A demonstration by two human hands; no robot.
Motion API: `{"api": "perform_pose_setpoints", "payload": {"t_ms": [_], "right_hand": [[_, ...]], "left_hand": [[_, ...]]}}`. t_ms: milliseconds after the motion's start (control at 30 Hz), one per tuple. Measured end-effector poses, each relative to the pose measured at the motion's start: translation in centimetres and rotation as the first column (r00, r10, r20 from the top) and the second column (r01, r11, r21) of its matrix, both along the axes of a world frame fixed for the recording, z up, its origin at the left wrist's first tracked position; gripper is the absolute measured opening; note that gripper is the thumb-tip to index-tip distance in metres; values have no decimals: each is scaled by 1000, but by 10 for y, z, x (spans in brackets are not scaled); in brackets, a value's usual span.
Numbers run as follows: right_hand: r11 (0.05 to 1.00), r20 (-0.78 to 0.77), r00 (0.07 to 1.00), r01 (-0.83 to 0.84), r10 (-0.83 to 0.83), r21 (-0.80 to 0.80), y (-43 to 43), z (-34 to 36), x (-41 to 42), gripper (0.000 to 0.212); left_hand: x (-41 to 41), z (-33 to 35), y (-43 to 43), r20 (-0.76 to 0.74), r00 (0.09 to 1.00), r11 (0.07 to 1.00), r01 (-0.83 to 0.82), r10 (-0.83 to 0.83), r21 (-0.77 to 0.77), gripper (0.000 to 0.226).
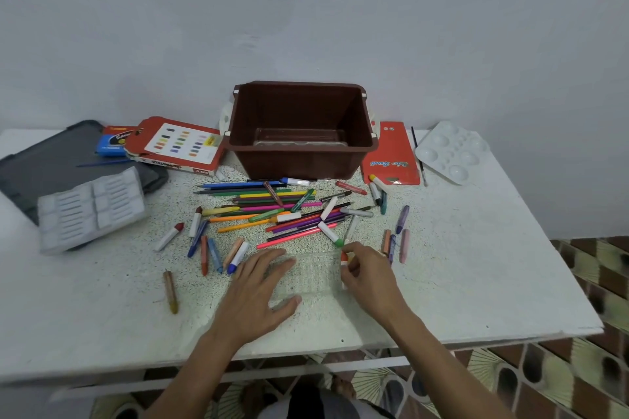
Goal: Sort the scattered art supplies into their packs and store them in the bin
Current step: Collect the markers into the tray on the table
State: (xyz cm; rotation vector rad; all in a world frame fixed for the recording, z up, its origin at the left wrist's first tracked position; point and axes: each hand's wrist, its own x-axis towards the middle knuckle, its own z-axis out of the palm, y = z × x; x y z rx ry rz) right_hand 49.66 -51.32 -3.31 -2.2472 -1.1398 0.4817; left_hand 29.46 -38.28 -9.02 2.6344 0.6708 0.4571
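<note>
Head view, looking down at a pretty messy white tabletop [476, 265]. The left hand [258, 286] lies flat with its fingers spread wide, resting on the left edge of a clear plastic tray [313, 274] at the near middle. The right hand [369, 274] is at the tray's right edge, thumb and fingers pinching a red-tipped crayon [344, 258] with a white wrapper, tip pointing up and away.

Just beyond the hands is the main pile of pencils and markers [272, 207], mostly lying left to right, with loose crayons mixed in and scattered on both sides. One brownish crayon [171, 291] sits on its own at the near left, well apart from the rest.

The brown bin [299, 161] stands at the far middle against the wall, open on top, with what looks like another clear tray in the bottom. To its left there's the red oil pastel box [177, 144], a blue pack [110, 143] behind it, a grey lid [44, 160] and a white moulded insert [90, 209] partly lying on that lid. On the bin's right a flat red pack [391, 153] lies on the tabletop, then a thin brush [418, 155], then a white paint palette [451, 151] at the far right.
</note>
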Motion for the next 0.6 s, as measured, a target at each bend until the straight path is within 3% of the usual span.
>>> {"api": "perform_pose_setpoints", "payload": {"t_ms": [600], "right_hand": [[989,253,956,-133,147,-68,-5,-21,1,17]], "left_hand": [[1,2,0,-36,999,1000,-16,16,1,61]]}}
